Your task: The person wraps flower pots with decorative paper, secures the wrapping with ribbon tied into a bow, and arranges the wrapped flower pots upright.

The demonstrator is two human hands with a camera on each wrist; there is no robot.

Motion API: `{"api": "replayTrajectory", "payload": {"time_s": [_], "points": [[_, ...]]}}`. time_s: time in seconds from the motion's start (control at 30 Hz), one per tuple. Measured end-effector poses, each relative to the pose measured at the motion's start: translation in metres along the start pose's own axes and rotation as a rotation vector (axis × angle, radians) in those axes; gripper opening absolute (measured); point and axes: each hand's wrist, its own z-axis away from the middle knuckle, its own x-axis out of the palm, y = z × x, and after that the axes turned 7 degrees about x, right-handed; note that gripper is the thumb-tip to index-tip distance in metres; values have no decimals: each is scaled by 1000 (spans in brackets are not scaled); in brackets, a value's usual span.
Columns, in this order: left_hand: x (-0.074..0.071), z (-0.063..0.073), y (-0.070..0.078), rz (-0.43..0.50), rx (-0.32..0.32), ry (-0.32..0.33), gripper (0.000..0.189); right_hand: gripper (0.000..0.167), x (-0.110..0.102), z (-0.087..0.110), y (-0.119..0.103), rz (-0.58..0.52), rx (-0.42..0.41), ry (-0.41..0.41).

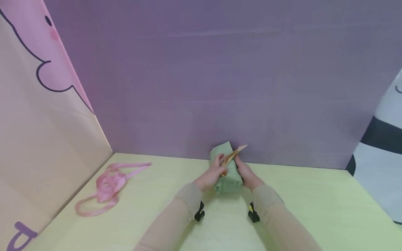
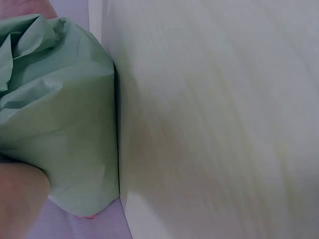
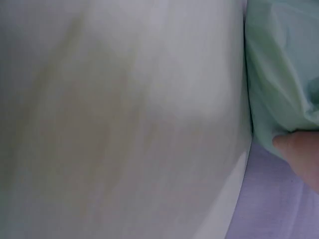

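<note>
A package wrapped in green paper (image 1: 230, 179) lies at the far edge of the table, against the purple backdrop. Its near end shows crumpled folds, also seen in the left wrist view on the package (image 2: 79, 134). My left hand (image 1: 213, 173) leans over its left side, pinching a thin tan-orange strip (image 1: 233, 154) that slants up to the right across the top. My right hand (image 1: 248, 175) grips the package's right side, its thumb near the strip. In the right wrist view a fingertip (image 3: 296, 147) presses the green paper. What the wrapping holds is hidden.
A loosely tangled pink ribbon (image 1: 110, 184) lies on the pale yellow table (image 1: 150, 202) at the left. The purple backdrop (image 1: 188, 87) rises right behind the package. Printed panels flank the table, a cream and pink one (image 1: 47, 139) at left, a white and black one (image 1: 380, 167) at right.
</note>
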Motion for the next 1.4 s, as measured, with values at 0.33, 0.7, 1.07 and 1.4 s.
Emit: {"api": "replayTrajectory", "payload": {"time_s": [0.33, 0.7, 1.07, 1.4], "points": [[-3, 2, 4, -85, -41, -27, 94, 56, 3, -19, -18, 512, -215, -14], [-11, 0, -7, 126, -21, 61, 89, 52, 9, -20, -21, 807, -304, 25], [-27, 11, -8, -267, -99, -166, 64, 60, 6, -14, -17, 641, -149, -66], [-53, 14, 6, -562, -139, -356, 75, 81, -20, 3, -21, 701, 21, -204]]}}
